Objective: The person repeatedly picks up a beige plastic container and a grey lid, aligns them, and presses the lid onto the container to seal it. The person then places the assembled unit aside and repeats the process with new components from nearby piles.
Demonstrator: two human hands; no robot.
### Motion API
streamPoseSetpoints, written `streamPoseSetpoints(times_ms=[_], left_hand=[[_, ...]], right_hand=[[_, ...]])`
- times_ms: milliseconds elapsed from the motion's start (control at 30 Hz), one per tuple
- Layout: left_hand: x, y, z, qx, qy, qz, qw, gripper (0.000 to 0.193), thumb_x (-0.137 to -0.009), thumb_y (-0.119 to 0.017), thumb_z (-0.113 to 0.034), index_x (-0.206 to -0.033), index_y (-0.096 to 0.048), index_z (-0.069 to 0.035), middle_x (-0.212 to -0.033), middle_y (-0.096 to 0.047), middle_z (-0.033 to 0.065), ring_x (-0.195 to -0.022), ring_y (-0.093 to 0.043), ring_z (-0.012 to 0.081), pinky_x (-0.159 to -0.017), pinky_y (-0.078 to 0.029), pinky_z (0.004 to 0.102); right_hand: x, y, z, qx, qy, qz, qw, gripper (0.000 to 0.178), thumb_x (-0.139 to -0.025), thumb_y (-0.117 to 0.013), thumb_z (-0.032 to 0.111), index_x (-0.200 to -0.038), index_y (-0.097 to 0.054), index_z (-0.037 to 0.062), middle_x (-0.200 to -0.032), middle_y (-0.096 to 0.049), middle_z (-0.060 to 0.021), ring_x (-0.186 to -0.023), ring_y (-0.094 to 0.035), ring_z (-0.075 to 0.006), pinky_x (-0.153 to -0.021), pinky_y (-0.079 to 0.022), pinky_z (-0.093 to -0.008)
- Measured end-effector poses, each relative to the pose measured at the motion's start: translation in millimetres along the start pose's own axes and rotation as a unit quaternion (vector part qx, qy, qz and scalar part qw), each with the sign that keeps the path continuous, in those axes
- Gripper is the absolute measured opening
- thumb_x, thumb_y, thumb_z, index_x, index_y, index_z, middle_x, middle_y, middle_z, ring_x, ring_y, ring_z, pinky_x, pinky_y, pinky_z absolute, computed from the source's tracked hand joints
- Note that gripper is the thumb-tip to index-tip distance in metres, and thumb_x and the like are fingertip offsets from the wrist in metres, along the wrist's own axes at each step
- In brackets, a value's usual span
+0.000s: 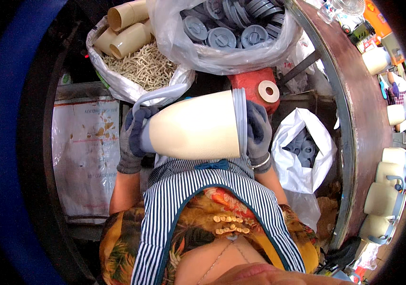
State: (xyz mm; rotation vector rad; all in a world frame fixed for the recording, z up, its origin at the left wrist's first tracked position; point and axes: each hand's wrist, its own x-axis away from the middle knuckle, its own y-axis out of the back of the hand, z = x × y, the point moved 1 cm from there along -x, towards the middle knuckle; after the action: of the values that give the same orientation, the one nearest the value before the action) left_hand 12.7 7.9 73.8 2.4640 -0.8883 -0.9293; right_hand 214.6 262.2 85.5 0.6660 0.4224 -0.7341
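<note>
Both gloved hands' fingers (259,124) grasp a cream jug (194,126); cluttered workshop, curved table (362,109), perhaps metal-edged.

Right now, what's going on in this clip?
A person in grey work gloves holds a cream jug body sideways in front of a striped apron. The left hand has its grip at the narrow grey handle end; the right hand clasps the wide rim end. Ahead sit a clear bag of grey round lids and a sack of small cream parts with cream tubes. More cream jugs line the bench at right.
</note>
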Motion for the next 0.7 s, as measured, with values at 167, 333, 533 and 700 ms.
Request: streamPoseSetpoints(times_ms=[167,333,533,700], left_hand=[[-16.9,3.6,-8.0,0.009,-0.109,0.015,0.994,0.027,-0.099,-0.049,-0.014,-0.123,-0.051,-0.003,-0.111,-0.061,0.0180,-0.105,-0.061,0.0313,-0.094,-0.049,0.0401],[-12.4,7.9,32.2,0.062,-0.006,0.068,0.996,0.039,-0.096,-0.055,-0.016,-0.132,-0.046,-0.003,-0.111,-0.061,0.0182,-0.103,-0.061,0.0343,-0.093,-0.049,0.0452],[-25.6,9.0,9.3,0.132,0.040,0.072,0.988,0.039,-0.096,-0.057,-0.019,-0.131,-0.047,-0.003,-0.113,-0.060,0.0163,-0.106,-0.060,0.0328,-0.092,-0.049,0.0450],[-29.1,-5.5,1.3,0.416,0.198,-0.029,0.887,0.033,-0.101,-0.051,-0.026,-0.123,-0.052,-0.001,-0.113,-0.060,0.0150,-0.106,-0.060,0.0273,-0.094,-0.047,0.0399]], right_hand=[[-1.8,11.7,23.8,0.055,0.097,0.018,0.994,0.051,-0.070,-0.067,0.020,-0.118,-0.067,0.0023,-0.116,-0.061,-0.0199,-0.102,-0.061,-0.0340,-0.089,-0.048,-0.0410],[9.9,11.7,7.4,0.045,0.147,0.010,0.988,0.049,-0.075,-0.070,0.030,-0.114,-0.068,0.0006,-0.116,-0.060,-0.0219,-0.101,-0.059,-0.0367,-0.087,-0.048,-0.0445],[17.8,16.2,11.6,0.079,0.157,0.011,0.984,0.050,-0.077,-0.072,0.042,-0.108,-0.068,0.0036,-0.115,-0.059,-0.0206,-0.100,-0.058,-0.0383,-0.086,-0.046,-0.0488],[7.9,22.8,23.3,0.083,0.200,0.018,0.976,0.049,-0.075,-0.072,0.044,-0.105,-0.069,0.0051,-0.113,-0.058,-0.0186,-0.093,-0.057,-0.0345,-0.080,-0.046,-0.0448]])
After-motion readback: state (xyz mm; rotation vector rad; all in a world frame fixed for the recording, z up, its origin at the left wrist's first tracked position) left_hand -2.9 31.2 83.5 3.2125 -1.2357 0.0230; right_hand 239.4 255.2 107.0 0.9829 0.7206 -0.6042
